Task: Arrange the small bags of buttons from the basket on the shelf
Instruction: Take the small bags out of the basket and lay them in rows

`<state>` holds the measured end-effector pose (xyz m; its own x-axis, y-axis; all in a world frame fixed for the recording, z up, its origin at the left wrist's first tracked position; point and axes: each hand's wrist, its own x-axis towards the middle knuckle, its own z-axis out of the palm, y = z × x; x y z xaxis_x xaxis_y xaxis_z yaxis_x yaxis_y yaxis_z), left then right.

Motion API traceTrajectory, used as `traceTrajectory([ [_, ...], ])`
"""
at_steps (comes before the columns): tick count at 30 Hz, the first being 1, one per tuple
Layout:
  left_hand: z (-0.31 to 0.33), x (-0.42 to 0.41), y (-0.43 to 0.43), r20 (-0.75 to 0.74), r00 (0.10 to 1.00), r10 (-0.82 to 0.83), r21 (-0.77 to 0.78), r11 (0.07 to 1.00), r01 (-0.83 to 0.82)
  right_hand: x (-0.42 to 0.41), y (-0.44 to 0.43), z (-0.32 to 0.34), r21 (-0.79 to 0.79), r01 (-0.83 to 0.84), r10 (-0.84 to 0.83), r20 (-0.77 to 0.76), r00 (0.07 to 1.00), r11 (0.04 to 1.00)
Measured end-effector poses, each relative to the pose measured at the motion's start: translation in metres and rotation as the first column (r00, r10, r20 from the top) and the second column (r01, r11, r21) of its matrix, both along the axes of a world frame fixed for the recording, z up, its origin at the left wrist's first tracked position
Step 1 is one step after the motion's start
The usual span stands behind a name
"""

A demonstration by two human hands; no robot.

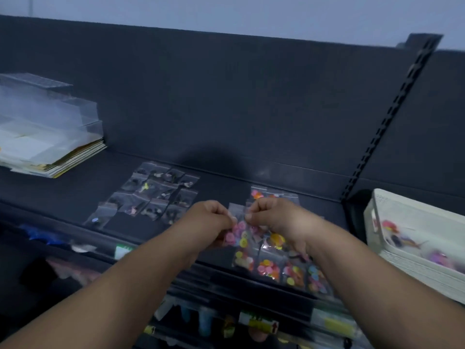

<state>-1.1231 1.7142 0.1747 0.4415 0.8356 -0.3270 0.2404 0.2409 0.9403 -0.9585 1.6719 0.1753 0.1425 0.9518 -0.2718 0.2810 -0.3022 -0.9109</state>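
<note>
Both hands pinch one small clear bag of pink and yellow buttons [238, 231] just above the dark shelf [226, 180]. My left hand [210, 217] grips its left top corner and my right hand [270, 215] grips the right one. Under and beside it lie several bags of bright coloured buttons [281, 269] in rows, partly hidden by my right wrist. A second group of bags with dark buttons [151, 195] lies to the left on the same shelf. The white basket [392, 217] stands at the right edge with more button bags [402, 238] inside.
A stack of clear boxes and flat packets [47, 129] sits at the shelf's left. A slotted upright post [392, 117] divides the back panel at the right. Below the shelf's front edge hang other goods and price labels [256, 321].
</note>
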Motion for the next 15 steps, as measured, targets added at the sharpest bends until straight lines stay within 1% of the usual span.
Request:
traceTrajectory([
  [3, 0.002, 0.039, 0.011, 0.001, 0.999, -0.04, 0.031, 0.999, 0.04, 0.036, 0.003, 0.007, -0.007, 0.054, -0.055, -0.061, 0.997, 0.998],
  [5, 0.001, 0.065, 0.019, -0.001, 0.998, -0.063, 0.035, 0.997, 0.063, 0.063, 0.009, 0.007, -0.016, 0.092, -0.093, -0.056, 0.994, 0.996],
  [7, -0.001, 0.089, 0.027, -0.024, 0.997, -0.077, 0.051, 0.996, 0.078, 0.092, 0.015, 0.007, -0.028, 0.13, -0.13, 0.001, 0.991, 0.991],
  [9, -0.008, 0.111, 0.036, -0.079, 0.994, -0.076, 0.117, 0.989, 0.085, 0.121, 0.023, 0.007, -0.048, 0.162, -0.16, 0.056, 0.986, 0.986],
  [12, -0.021, 0.132, 0.047, -0.202, 0.977, -0.063, 0.245, 0.963, 0.112, 0.16, 0.034, 0.004, -0.102, 0.222, -0.198, 0.203, 0.959, 0.97],
  [15, -0.031, 0.145, 0.057, -0.278, 0.958, -0.065, 0.314, 0.937, 0.155, 0.189, 0.045, -0.002, -0.163, 0.255, -0.189, 0.339, 0.922, 0.953],
])
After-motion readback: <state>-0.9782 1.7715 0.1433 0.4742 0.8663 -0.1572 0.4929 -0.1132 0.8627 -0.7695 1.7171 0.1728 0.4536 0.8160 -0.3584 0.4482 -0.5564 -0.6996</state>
